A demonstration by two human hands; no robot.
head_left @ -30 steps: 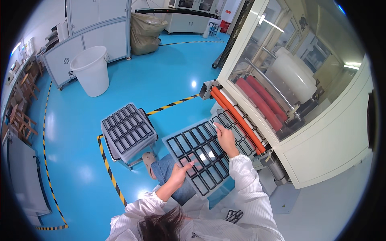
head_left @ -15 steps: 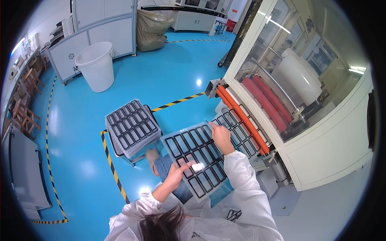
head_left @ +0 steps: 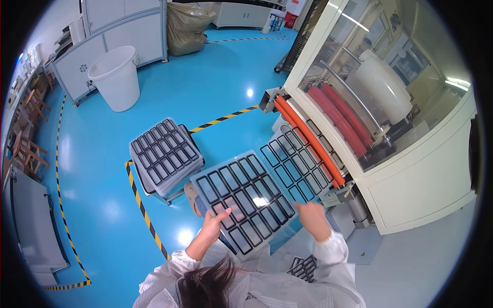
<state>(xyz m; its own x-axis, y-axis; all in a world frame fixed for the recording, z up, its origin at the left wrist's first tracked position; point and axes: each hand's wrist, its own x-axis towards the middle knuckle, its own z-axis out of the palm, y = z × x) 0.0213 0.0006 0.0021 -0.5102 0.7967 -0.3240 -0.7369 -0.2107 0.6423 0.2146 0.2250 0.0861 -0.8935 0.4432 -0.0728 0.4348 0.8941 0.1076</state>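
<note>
1. Nearest, dark hair (head_left: 210, 282) and white striped sleeves (head_left: 334, 251) are filling the lower edge; a loose bunch of black frames (head_left: 302, 268) is lying near the right sleeve.
2. The left hand (head_left: 209, 228) is clamping the near left part of a clear sheet (head_left: 245, 194), its thumb on top and its fingers showing through from beneath. The sheet, bearing rows of black rectangular outlines, is spreading out above the person's lap.
3. The right hand (head_left: 312, 219) is reaching in at the sheet's right corner, its fingers bunched together; whether they are pinching the edge, I cannot tell.
4. Just beyond the sheet, on the right, a strip of similar outlines (head_left: 295, 164) is extending toward an orange roller (head_left: 309, 141).
5. On the left, a stack of similar sheets (head_left: 164, 153) is resting on a low stand (head_left: 177, 195), near the person's shoe (head_left: 190, 194).
6. On the right, a large cream machine (head_left: 421, 195) is standing, with red rollers (head_left: 336, 120) and a big white roll (head_left: 384, 84) showing inside.
7. Farther off, yellow-and-black tape (head_left: 221, 120) is crossing the blue floor (head_left: 205, 77). A white bin (head_left: 118, 84) is standing before a grey cabinet (head_left: 134, 38), and a bulging tan bag (head_left: 189, 31) is sitting to their right.
</note>
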